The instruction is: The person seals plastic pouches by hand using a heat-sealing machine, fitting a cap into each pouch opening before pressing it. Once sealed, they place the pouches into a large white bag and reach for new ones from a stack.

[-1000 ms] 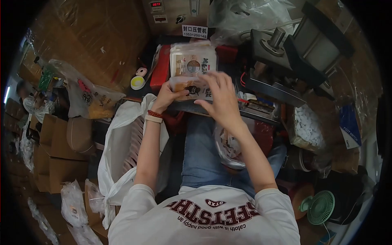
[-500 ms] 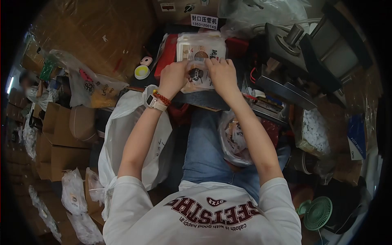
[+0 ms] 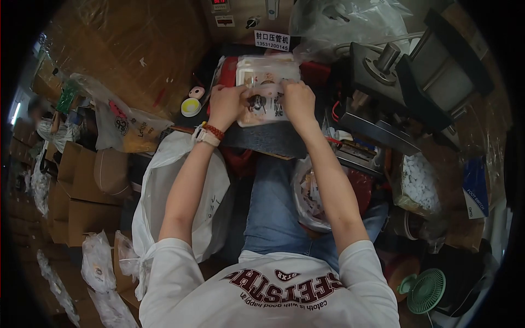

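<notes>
A clear plastic pouch [image 3: 264, 107] with dark printing lies between my hands, over a stack of similar printed pouches [image 3: 268, 64] on the dark work surface. My left hand [image 3: 226, 103] is closed on the pouch's left edge, its fingertips partly hidden behind the film. On the opposite edge, my right hand [image 3: 299, 103] pinches with curled fingers; the thumb is mostly out of sight. A red item [image 3: 228, 70] sits to the left of the stack.
A machine with a dark metal arm [image 3: 377, 126] stands on the right. Left of my legs hangs a large white bag [image 3: 158, 180]; a plastic-lined container [image 3: 311, 191] is by my right leg. A yellow-and-white round container [image 3: 191, 107] and a green fan [image 3: 426, 291] are nearby.
My right hand's fingers have curled in from lying flatter on the pouch. Both hands now grip its side edges, slightly farther apart. The camera view has shifted a little.
</notes>
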`<state>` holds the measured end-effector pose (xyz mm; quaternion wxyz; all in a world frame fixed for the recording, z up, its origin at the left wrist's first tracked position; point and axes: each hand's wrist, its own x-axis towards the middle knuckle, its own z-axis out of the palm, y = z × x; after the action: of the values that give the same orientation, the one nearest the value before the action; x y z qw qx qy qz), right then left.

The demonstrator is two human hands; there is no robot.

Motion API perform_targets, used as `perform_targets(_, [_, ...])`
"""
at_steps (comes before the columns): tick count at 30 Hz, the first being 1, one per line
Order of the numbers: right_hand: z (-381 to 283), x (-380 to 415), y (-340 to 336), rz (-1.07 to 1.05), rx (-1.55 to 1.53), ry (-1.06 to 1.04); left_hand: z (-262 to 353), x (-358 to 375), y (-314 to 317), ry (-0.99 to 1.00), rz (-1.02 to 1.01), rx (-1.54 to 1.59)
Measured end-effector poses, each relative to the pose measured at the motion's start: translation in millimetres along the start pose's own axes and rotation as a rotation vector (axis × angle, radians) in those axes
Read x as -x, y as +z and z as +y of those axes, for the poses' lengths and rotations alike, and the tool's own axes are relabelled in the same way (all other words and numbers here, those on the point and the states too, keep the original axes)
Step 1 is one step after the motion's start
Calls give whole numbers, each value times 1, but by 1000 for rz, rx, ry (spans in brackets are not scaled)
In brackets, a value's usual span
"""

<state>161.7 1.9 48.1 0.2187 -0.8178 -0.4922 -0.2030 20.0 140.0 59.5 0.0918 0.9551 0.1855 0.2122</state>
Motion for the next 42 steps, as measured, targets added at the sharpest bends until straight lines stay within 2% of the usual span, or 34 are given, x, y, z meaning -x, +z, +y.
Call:
perform_targets(1, [-1, -1, 6, 109, 8, -19, -4, -2, 14, 14, 130, -44])
perform_targets(3, [3, -6, 8, 106, -21, -9, -10, -11, 23, 38, 223, -22])
perform_targets(5, [8, -11, 4, 109, -39, -2, -8, -20, 16, -44, 116, -79])
perform_targets(7, [12, -9, -5, -14, -149, 162, -11, -24, 4, -39, 52, -35])
perform_targets(8, [12, -10, -6, -13, -150, 163, -14, -25, -1, -37, -25, -3])
perform_targets(12, [13, 6, 18, 83, -66, 148, -15, -28, -2, -42, -76, -10])
perform_targets(13, [18, 7, 26, 139, 19, 101, -12, -29, 6, -40, -52, -77])
perform_targets(15, [27, 18, 42, 207, -11, 58, -10, -22, 23, -39, -31, -141])
perform_targets(17, [29, 24, 46, 276, -41, 25, -8, -8, 37, 88, 235, -314])
perform_targets(18, [28, 27, 47, 342, -54, 11, 2, -1, 34, 95, 231, -314])
perform_targets(20, [27, 27, 47, 409, -67, 6, 28, 7, 18, -16, 292, -488])
perform_targets(22, [23, 26, 48, 458, 7, 13, 51, 4, 3, 55, 243, -389])
perform_targets(23, [19, 28, 49, 452, 8, 16, 59, 3, 3, 120, 203, -289])
perform_targets(25, [14, 30, 52, 392, -7, 35, 66, -3, 14, 129, 143, -249])
perform_targets(27, [13, 32, 51, 390, 30, 26, 61, -15, 37, 112, 280, -275])
perform_targets(31, [19, 36, 50, 342, 31, 16, 36, -25, 64, 131, 305, -177])
perform_targets(34, [19, 34, 54, 347, -106, 106, 28, -22, 67, 156, 283, -139])
perform_targets(36, [18, 28, 61, 483, -554, 288, 25, -29, 60, 141, 234, -74])
perform_targets(37, [19, 25, 66, 489, -553, 284, 25, -34, 56, 144, 240, -75])
perform_targets(39, [22, 26, 72, 277, -680, 422, 31, -38, 51, 71, 166, -152])
perform_targets(42, [24, 24, 76, 140, -702, 363, 41, -49, 51, 30, 122, -223])
